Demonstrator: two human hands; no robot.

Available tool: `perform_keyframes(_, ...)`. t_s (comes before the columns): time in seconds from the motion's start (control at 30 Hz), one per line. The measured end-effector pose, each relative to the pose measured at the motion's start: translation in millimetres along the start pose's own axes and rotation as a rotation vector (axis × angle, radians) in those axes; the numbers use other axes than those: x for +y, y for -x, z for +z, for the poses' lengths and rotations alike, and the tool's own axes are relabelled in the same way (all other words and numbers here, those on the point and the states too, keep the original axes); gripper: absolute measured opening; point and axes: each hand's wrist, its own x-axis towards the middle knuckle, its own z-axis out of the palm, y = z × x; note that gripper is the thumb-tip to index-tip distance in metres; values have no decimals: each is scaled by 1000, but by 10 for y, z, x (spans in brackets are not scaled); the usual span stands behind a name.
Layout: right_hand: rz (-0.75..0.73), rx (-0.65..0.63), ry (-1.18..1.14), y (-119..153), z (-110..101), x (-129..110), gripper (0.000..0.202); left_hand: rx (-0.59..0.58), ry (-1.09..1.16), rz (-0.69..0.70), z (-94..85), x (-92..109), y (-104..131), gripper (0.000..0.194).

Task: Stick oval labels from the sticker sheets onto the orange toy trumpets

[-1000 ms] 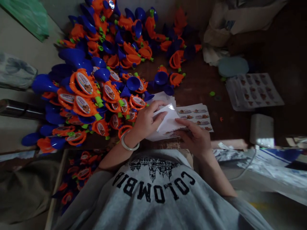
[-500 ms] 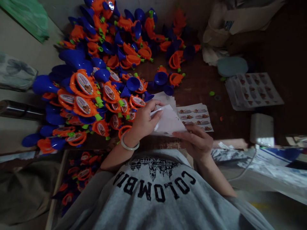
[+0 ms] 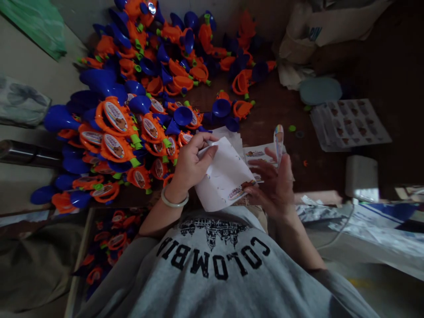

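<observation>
My left hand point(image 3: 195, 161), with a pale bangle at the wrist, pinches the upper left edge of a white sticker sheet point(image 3: 222, 176). One printed sticker point(image 3: 239, 189) shows near that sheet's lower right corner. An oval sticker point(image 3: 278, 140) stands up from a fingertip of my right hand point(image 3: 274, 183), whose fingers are spread and slightly blurred. The thumb side of my right hand is at the sheet's right corner. Behind my right hand lies another printed sheet point(image 3: 255, 153), partly covered. Stickered orange and blue toy horns point(image 3: 115, 115) are piled to the left of my left hand.
Horns without visible stickers point(image 3: 180, 81) fill the back of the table. At right are a stack of sticker sheets point(image 3: 354, 123), a pale blue oval lid point(image 3: 320, 90) and a white box point(image 3: 361, 179). A dark cylinder point(image 3: 29, 152) lies at far left; a box of horns point(image 3: 111, 238) is below.
The white sheet has opened out and tilted, revealing a printed sticker. My right hand has spread its fingers and lifted, with an oval sticker now on a fingertip. My left hand shifted slightly left.
</observation>
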Motion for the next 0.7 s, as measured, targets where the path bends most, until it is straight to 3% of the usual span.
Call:
perform_keyframes(0.1,-44,-41,-132,-20,41,-42,103,29,-41,11,-5,-14,-5,19)
perform_keyframes(0.27,-174,-7,-88,-45,50,-107,104,-33,-50,25,-18,-35,-21,24)
perform_keyframes(0.5,-80,17,-15,-3,67,-140,94,-73,-30,4,2,-26,-40,13)
perform_keyframes(0.63,-284,81,150,32,67,-89,99,-118,-57,-46,49,-90,-48,13)
perform_keyframes(0.7,-336,115,239,77,49,-51,87,-111,-104,-70,92,-145,-67,13)
